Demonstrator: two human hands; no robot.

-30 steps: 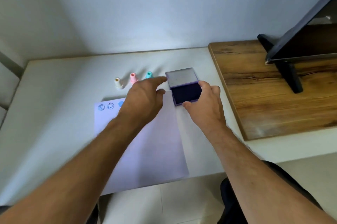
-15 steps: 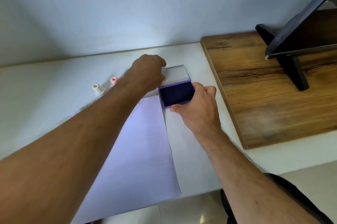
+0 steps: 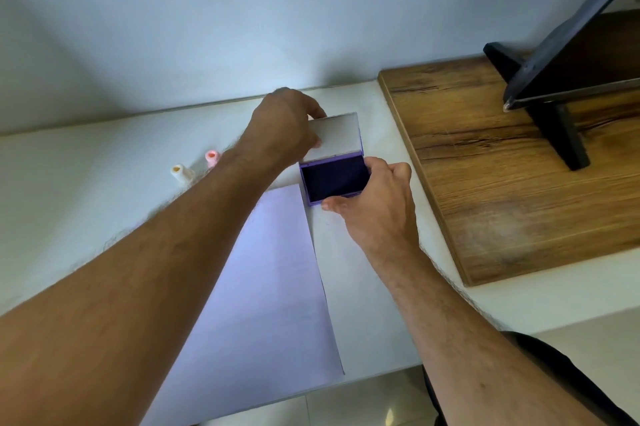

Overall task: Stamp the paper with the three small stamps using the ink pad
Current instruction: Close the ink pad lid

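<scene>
The purple ink pad (image 3: 334, 181) lies open on the white table (image 3: 86, 183), its dark pad facing up. My left hand (image 3: 282, 127) grips the left edge of its raised grey lid (image 3: 341, 134). My right hand (image 3: 375, 207) holds the tray's front right corner. A white sheet of paper (image 3: 273, 283) lies in front of the pad, partly under my left forearm. A cream stamp (image 3: 180, 173) and a pink stamp (image 3: 211, 158) stand left of my left wrist. The third stamp and the stamped marks are hidden by my arm.
A wooden board (image 3: 519, 176) lies on the table to the right. A dark tilted screen on a black stand (image 3: 557, 134) sits on it. A wall rises close behind the table. The table's front edge runs just under the paper's lower end.
My left hand rose from above the paper to the lid's left edge and took hold of it. The lid now stands tilted up. My view shifted left and nearer.
</scene>
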